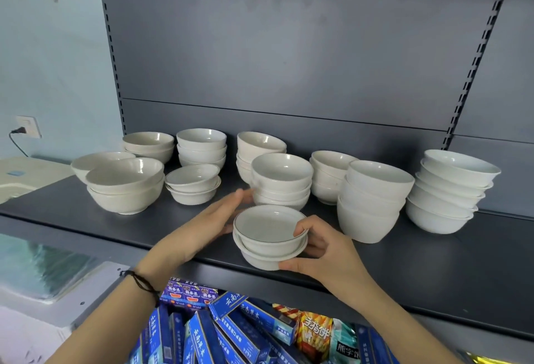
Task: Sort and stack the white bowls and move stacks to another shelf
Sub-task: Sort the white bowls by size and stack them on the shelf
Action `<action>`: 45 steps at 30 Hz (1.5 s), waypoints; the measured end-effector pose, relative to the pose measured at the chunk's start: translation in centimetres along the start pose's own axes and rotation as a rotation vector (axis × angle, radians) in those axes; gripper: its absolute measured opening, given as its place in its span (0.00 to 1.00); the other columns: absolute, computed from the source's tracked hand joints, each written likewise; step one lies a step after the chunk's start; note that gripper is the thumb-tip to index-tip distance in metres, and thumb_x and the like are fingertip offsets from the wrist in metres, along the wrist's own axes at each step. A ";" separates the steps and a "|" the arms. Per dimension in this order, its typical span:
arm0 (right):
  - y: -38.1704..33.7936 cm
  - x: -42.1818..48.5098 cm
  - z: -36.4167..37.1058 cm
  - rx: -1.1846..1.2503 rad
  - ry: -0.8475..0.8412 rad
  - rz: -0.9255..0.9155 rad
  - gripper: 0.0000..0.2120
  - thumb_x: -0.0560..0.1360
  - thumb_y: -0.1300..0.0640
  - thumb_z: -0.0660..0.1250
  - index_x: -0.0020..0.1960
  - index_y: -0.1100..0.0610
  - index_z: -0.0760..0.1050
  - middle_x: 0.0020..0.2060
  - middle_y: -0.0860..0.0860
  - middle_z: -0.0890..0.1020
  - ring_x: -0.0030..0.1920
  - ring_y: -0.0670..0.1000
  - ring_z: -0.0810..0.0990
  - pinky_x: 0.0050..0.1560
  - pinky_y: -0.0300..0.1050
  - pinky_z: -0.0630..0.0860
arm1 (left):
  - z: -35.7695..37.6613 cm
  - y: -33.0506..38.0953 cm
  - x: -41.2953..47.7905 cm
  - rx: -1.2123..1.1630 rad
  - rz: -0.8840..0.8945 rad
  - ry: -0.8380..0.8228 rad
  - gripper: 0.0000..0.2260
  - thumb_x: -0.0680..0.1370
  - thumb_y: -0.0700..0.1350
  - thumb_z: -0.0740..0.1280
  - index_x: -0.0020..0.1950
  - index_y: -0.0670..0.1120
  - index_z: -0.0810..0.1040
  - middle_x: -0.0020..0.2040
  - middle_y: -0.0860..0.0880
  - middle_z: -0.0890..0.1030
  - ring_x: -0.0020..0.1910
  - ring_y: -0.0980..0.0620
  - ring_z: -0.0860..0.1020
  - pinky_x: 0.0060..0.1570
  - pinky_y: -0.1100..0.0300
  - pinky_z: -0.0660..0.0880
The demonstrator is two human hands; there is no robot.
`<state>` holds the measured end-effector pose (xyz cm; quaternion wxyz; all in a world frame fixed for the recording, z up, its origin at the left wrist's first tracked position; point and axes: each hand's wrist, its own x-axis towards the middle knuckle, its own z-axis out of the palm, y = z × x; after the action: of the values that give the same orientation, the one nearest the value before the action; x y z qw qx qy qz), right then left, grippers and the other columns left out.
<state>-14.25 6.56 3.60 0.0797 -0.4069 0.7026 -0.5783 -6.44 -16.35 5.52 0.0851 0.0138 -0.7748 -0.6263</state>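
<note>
A small stack of two shallow white bowls [268,233] sits at the front edge of the dark grey shelf [433,262]. My right hand [320,251] grips its right side, thumb over the top bowl's rim and fingers under the base. My left hand [208,225] lies flat against the stack's left side, fingers extended. Just behind stands a stack of three white bowls [281,180]. A similar shallow stack [193,186] rests to the left.
Several more white bowl stacks line the shelf: big ones at left [125,187], tall ones at right [372,199] and far right [450,190]. Blue boxes [231,332] and snack packs fill the shelf below. A glass-topped freezer [43,265] stands at left.
</note>
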 end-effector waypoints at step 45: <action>-0.9 18.9 12.6 0.207 0.054 -0.106 0.35 0.76 0.66 0.70 0.75 0.49 0.58 0.61 0.34 0.77 0.63 0.37 0.77 0.67 0.41 0.73 | -14.1 3.8 3.3 0.107 -0.016 0.292 0.59 0.54 0.40 0.80 0.78 0.55 0.49 0.68 0.50 0.68 0.69 0.49 0.69 0.67 0.56 0.69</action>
<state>-18.95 -15.41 7.15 0.0715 -0.4175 0.6184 -0.6620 -7.31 -29.66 12.42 0.1911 0.1154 -0.7863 -0.5761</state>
